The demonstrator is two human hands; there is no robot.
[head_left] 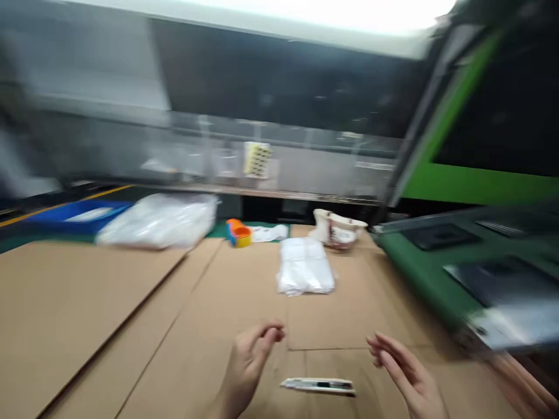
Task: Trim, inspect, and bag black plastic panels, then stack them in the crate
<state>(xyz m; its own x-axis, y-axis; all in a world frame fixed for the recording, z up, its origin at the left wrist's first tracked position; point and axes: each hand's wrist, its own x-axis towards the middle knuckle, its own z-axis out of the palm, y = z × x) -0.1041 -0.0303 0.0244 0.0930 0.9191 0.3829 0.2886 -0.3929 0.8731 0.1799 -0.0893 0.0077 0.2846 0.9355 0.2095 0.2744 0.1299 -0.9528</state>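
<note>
My left hand [251, 364] hovers over the cardboard-covered table [244, 297], its fingers loosely curled with a gap to the thumb and nothing held. On the other side, my right hand [408, 372] is also raised and empty, thumb and fingers a little apart. Between the two lies a slim white utility knife [321, 385] with a dark middle part; neither hand touches it. Farther back rests a stack of clear plastic bags [305, 267]. Motion blurs the picture somewhat.
At the back are a cream pouch [338, 228], an orange, yellow and blue tape holder [239, 233], a large plastic bundle [161, 221] and a blue tray [72, 216]. A green conveyor [406, 262] carries dark flat parts at right, with another person's arm [526, 381] near it.
</note>
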